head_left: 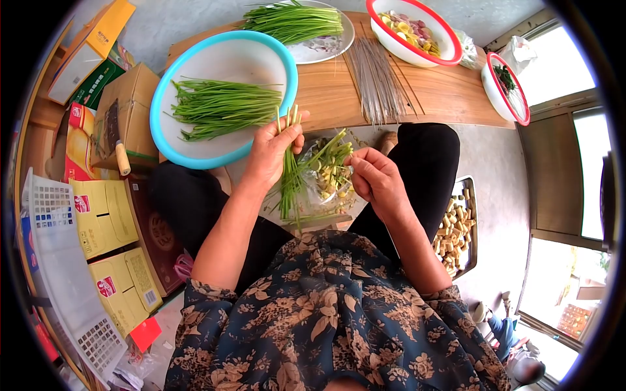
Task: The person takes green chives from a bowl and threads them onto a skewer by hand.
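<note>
My left hand (270,151) is closed round a small bunch of garlic chives (287,186), their pale stalk ends poking up past the thumb and the green leaves hanging down. To its right, my right hand (379,177) is closed in a pinch beside the tips of other green stalks (336,151); what sits between its fingers is too small to make out. Beneath both hands lies a clear plastic bag (316,203) with yellowish and green scraps. A blue-rimmed white basin (291,65), holding a pile of garlic chives (225,107), stands just beyond my left hand.
On the wooden table (450,91) are thin metal skewers (378,81), a plate (349,39) of chives and two red-rimmed bowls (450,60) (490,85) of food. A tray (471,225) of cut pieces lies right. Boxes (107,218) and a knife (122,156) are left.
</note>
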Available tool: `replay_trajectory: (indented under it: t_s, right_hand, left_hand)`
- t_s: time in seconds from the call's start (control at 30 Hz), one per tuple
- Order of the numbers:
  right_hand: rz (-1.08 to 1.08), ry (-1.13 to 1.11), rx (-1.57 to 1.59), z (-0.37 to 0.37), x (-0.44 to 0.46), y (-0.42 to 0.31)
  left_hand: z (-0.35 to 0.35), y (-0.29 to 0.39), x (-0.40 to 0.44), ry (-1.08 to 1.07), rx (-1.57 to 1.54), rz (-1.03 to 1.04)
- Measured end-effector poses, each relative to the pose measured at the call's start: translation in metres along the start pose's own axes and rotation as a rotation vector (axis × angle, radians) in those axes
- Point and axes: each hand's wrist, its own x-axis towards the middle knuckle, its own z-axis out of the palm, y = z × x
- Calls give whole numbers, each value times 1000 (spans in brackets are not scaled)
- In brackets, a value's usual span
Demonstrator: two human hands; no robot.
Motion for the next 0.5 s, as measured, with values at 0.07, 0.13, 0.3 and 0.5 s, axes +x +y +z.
replay_trajectory:
  t_s: [0.07,0.13,0.3,0.5]
  right_hand:
    - [12,-26,-23,6,-1,1]
    - [18,-45,-30,9,-2,4]
    - [46,-79,-58,14,-2,6]
    - [53,-83,-66,15,-2,6]
  left_hand:
    - [1,0,0,-6,-32,-15]
    - [0,-1,1,60,-100,-67]
    - [-4,0,1,67,-183,-70]
    - [-5,-1,2,78,-212,-76]
